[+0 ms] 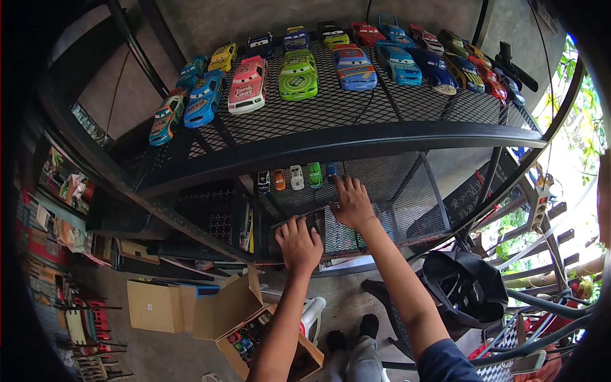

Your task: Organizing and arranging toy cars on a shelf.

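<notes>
Toy cars [296, 177] nose-out, right hand [352, 205] beside

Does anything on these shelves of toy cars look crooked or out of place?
Nothing looks damaged or spilled. The toy cars on the top shelf sit in neat rows. On the lower shelf, the small cars form one short row, with the right hand reaching toward its end.

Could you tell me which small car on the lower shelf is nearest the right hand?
The blue car ending the row; the right hand's fingertips nearly reach it.
</notes>
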Motion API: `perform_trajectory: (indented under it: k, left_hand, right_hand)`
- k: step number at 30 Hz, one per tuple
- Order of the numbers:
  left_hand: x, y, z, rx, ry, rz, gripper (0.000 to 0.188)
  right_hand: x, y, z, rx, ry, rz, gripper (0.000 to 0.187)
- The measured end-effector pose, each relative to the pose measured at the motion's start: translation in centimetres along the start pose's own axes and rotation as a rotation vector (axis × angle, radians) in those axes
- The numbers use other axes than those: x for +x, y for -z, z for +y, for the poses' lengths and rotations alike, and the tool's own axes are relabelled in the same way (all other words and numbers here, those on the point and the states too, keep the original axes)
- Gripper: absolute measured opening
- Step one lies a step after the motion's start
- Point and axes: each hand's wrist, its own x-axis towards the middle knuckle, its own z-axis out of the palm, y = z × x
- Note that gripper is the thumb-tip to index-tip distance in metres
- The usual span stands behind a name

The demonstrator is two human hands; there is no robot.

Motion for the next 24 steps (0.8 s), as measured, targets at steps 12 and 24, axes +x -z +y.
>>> perform_trajectory:
  k: [12, 24]
  left_hand:
    - [0.0, 0.3, 0.1, -0.003, -0.003, 0.003, 0.037]
    - [0.0, 0.0, -0.2, -0.016, 0.000, 0.004, 0.039]
  right_hand:
    - [4.6, -0.4, 2.6, 0.085, 0.044, -0.078, 0.060]
    - [4.6, -2.1, 3.3, 0.161, 0.077, 0.103, 0.054]
